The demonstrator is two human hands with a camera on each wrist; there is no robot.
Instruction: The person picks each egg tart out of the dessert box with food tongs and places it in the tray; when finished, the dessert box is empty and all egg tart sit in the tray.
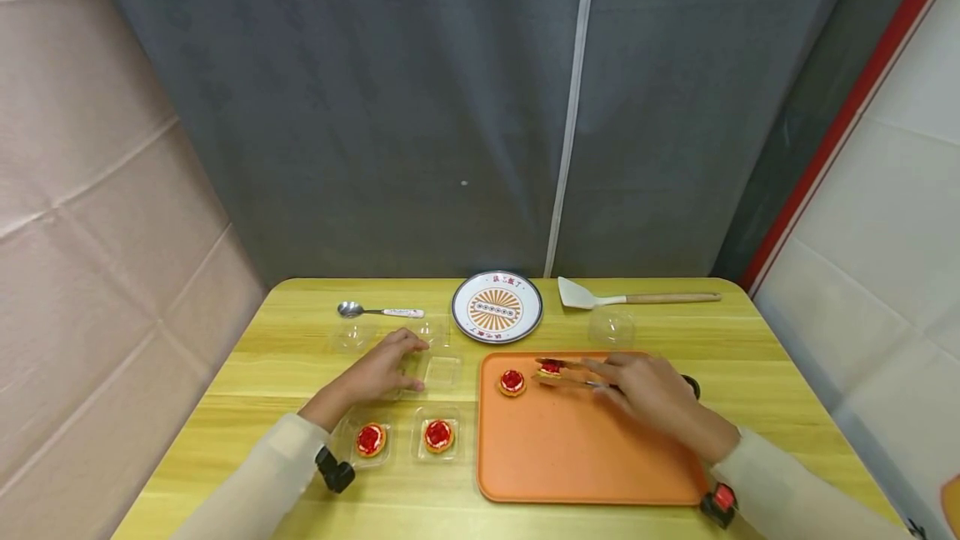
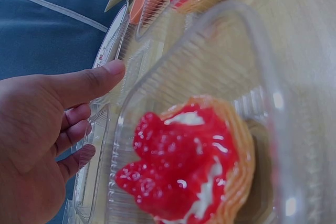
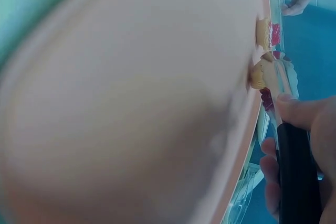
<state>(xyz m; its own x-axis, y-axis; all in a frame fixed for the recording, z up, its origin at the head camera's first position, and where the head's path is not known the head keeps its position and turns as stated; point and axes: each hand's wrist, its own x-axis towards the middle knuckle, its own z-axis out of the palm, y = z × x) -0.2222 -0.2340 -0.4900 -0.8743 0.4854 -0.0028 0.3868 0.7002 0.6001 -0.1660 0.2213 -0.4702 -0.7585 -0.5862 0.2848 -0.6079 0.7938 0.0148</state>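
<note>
My right hand [image 1: 654, 390] grips metal tongs with a black handle [image 3: 296, 171] over the orange tray [image 1: 585, 457]. The tong arms lie on either side of a red-topped tart [image 1: 550, 368] at the tray's back; whether they squeeze it, I cannot tell. Left of it on the tray sits another tart [image 1: 512, 382]. My left hand [image 1: 384, 367] is beside a clear plastic box [image 1: 442, 371], thumb out and fingers loosely bent; any touch is unclear. Nearer the front, two more tarts [image 1: 371, 440] sit in clear boxes [image 1: 459, 450], one large in the left wrist view.
At the table's back are a metal spoon [image 1: 360, 309], a round patterned plate [image 1: 497, 307] and a white spatula [image 1: 581, 296] with a wooden handle. A clear plastic piece [image 1: 611, 327] lies behind the tray. A grey curtain [image 1: 412, 148] hangs beyond the table [image 1: 300, 357].
</note>
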